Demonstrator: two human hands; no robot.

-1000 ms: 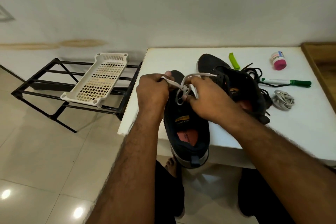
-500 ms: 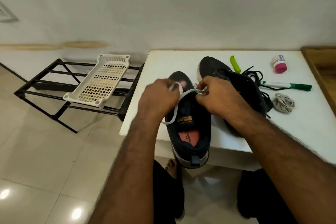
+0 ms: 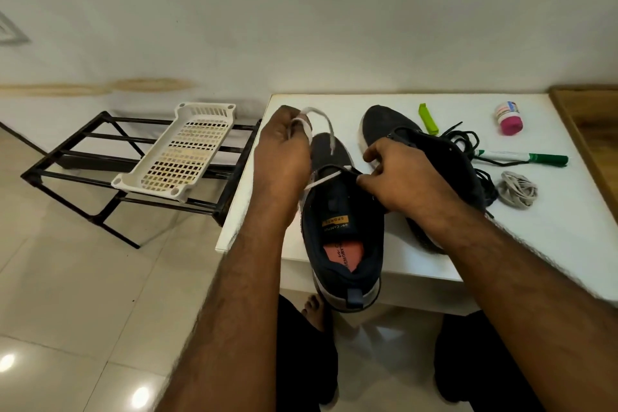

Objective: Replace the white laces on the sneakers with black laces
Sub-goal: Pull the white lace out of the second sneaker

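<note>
My left hand point(image 3: 282, 150) has risen toward eleven o'clock since a moment ago, and its curled fingers pinch the white lace point(image 3: 326, 140), whose free end now arcs above the toe where earlier it hung low by the tongue. My right hand point(image 3: 398, 177) has dropped back to the collar and grips the near sneaker point(image 3: 344, 231) at its right eyelet edge, with one span of lace pulled taut across between my hands. I judge the lace is out of most eyelets, with only the lowest crossing left. The tongue carries a yellow tab reading "SPORTS" over "CAMPUS", and the pink insole shows "MEMORY". At one o'clock the second sneaker point(image 3: 434, 157) lies on the counter point(image 3: 551, 237) with the black laces point(image 3: 465, 140) beside it. Farther right are a bundled pale lace point(image 3: 517, 189), a green marker point(image 3: 521, 157) and a pink-capped jar point(image 3: 509, 118), their print too small to read.
</note>
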